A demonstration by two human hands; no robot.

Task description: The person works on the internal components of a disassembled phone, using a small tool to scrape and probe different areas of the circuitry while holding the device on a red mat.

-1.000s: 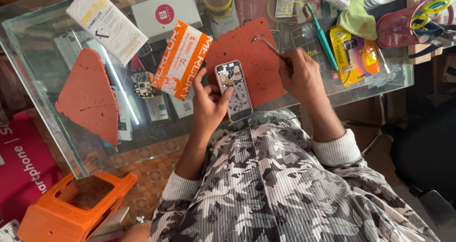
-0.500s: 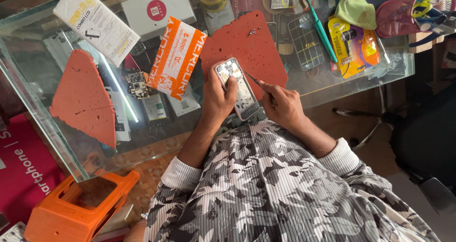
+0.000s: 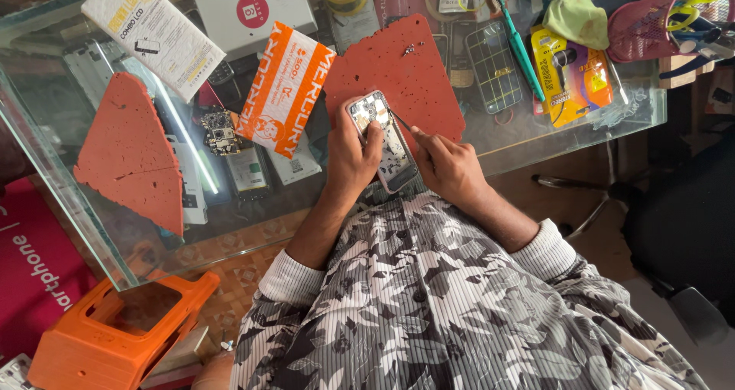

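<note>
At a glass bench, the left hand grips an opened phone at the near edge, fingers clamped around its side, thumb across its exposed back. The right hand pinches a thin metal tool, fingers closed on it, its tip touching the phone's upper part. The phone overlaps a red mat. An orange-and-white box lies just to the left.
</note>
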